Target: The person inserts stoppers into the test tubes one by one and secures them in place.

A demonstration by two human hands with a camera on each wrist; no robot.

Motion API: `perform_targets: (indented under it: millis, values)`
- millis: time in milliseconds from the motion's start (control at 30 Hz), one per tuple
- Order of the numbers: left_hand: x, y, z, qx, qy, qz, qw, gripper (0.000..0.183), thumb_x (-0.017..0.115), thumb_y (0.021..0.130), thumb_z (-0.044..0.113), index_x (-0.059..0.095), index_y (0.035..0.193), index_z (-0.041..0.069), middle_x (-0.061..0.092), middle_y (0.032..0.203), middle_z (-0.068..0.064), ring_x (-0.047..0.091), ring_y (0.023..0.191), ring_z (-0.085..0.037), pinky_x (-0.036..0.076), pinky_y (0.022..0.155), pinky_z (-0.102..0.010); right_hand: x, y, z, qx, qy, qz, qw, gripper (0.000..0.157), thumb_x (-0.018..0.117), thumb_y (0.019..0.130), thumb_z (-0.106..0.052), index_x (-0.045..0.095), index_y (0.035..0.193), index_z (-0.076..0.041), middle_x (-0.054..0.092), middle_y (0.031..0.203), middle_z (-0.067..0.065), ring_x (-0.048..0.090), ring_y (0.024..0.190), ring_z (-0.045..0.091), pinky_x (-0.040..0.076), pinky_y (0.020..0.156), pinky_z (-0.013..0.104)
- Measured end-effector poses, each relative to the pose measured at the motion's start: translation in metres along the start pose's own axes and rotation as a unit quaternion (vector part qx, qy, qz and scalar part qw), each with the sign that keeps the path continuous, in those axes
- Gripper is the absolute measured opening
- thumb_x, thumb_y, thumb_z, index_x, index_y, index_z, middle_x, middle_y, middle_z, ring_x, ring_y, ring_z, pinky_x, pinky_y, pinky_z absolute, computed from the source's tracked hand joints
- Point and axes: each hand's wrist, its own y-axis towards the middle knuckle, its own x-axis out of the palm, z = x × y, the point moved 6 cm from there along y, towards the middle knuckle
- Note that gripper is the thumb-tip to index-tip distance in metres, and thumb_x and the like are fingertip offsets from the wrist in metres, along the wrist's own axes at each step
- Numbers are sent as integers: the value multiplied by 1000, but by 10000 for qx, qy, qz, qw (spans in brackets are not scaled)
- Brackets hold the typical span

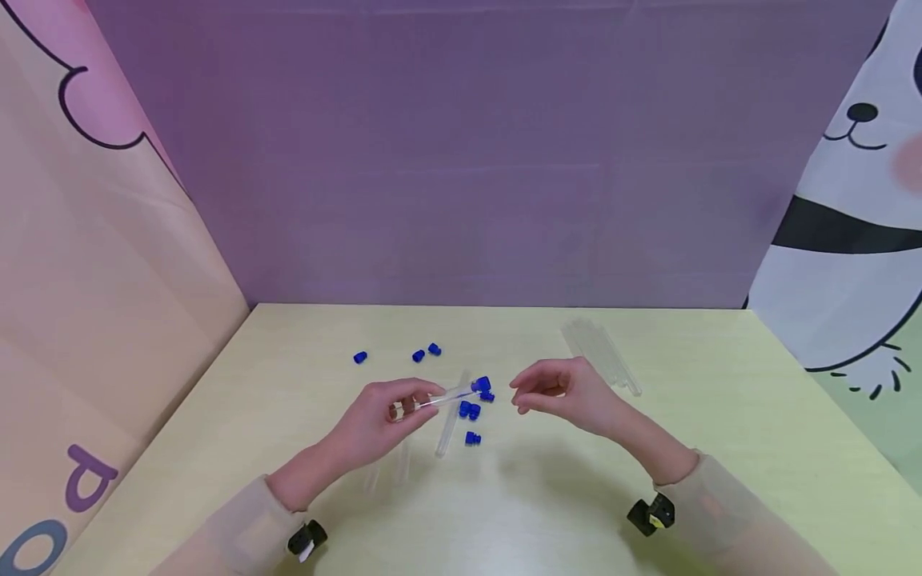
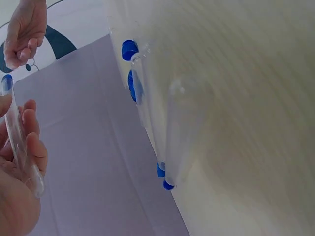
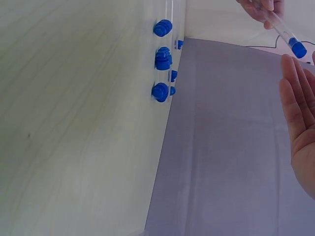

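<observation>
- The left hand (image 1: 385,412) is pinching a clear tube (image 1: 452,396) between thumb and fingers, up over the middle of the table (image 1: 691,376).
- A blue cap (image 1: 482,384) is sitting at the tube's right end, and that end is pointing toward the right hand (image 1: 565,392).
- The right hand is waiting a little to the right of the cap. Its fingers are bending gently, leaving a small gap at the thumb, and they are holding nothing.
- The step in hand seems to be getting the cap on snug. I cannot tell if it is sitting all the way in.
- To do this well, the left hand should be gripping firmly but softly, because the smooth tube could be slipping.
- The right fingers should be pushing the cap straight along the tube, not sideways.
- The tube is looking long, thin and see-through, and its round closed end is showing by the left palm. The cap is looking short and bright blue.
- Loose caps (image 1: 472,438) are lying near the middle, and a bunch of clear tubes (image 1: 601,352) is lying far right.
</observation>
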Motion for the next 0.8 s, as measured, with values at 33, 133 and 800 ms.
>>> perform_targets:
  millis: [33,133,800]
  values:
    - [-1,-1,-2,-81,34,-25,10000,22,71,89,6,70,110,11,62,79,11,51,64,-8,35,46,-21,0,-1,1,42,-29,-17,10000,20,73,86,-3,69,105,1,71,88,12,70,79,29,56,74,43]
    - [-3,-4,-8,-243,87,-102,9996,20,70,89,7,70,109,10,64,82,8,54,66,-8,41,48,-22,-1,-2,5,122,-187,-61,9997,20,73,86,-4,70,105,0,71,88,9,69,79,26,57,73,40]
    - [-32,-19,-19,-372,870,20,9955,18,77,84,7,76,101,10,63,89,7,55,75,-10,50,60,-24,-8,-9,17,-238,-1257,-355,9911,27,75,87,-15,70,112,-7,71,93,-4,65,83,10,54,74,28]
